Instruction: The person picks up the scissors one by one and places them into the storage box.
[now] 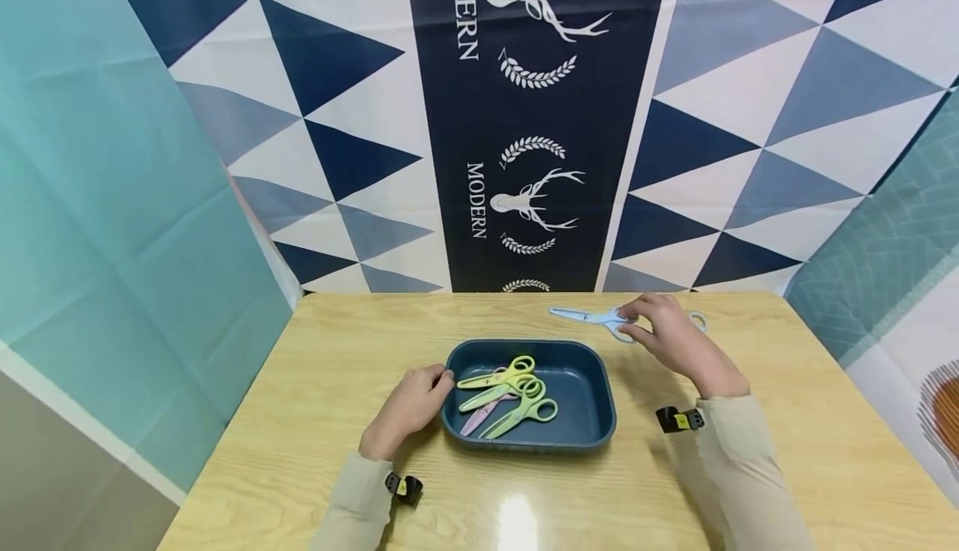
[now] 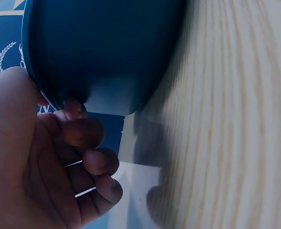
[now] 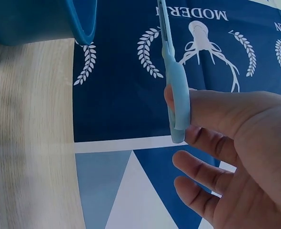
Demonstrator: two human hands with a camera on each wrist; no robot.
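Above the back right of the table, my right hand (image 1: 669,336) pinches a pair of light-blue scissors (image 1: 588,315) by the handle, blades pointing left. In the right wrist view, thumb and forefinger meet on the scissors' handle (image 3: 179,95), while the other fingers are loosely bent. My left hand (image 1: 412,405) pinches the left rim of a dark blue tray (image 1: 580,409), thumb and forefinger at its edge. Inside the tray's left half, yellow scissors (image 1: 485,380), green scissors (image 1: 509,424) and pink scissors (image 1: 478,418) lie overlapped, the pink partly hidden.
A light-blue scissors loop (image 1: 698,320) shows behind my right hand, its other parts hidden. The wooden table (image 1: 315,418) ends at a patterned cloth backdrop (image 1: 524,118). A teal sheet (image 1: 135,201) hangs along the left side.
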